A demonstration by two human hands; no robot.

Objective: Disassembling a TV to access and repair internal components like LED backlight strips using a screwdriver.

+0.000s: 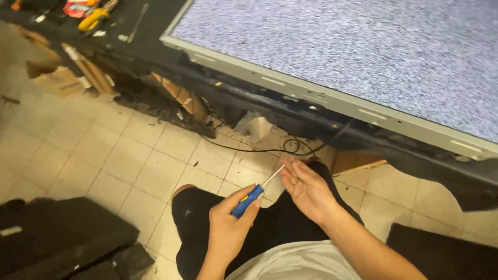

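Note:
My left hand [227,225] grips the blue and yellow handle of a screwdriver [249,200], with its thin metal shaft pointing up and to the right. My right hand [307,191] is just beside it, fingertips pinched at the tip of the shaft. Whether something small sits between those fingers cannot be told. Both hands hover over my lap in dark trousers [270,228]. In front of me lies a large flat panel [363,52] with a speckled grey surface and a pale metal frame [311,96], resting on a black workbench.
A black cable [259,151] loops across the tiled floor [104,150] under the bench. Cardboard pieces [62,80] lean at the left. Hand tools [93,18] lie on the bench top left. Dark flat items [57,238] are stacked on the floor bottom left.

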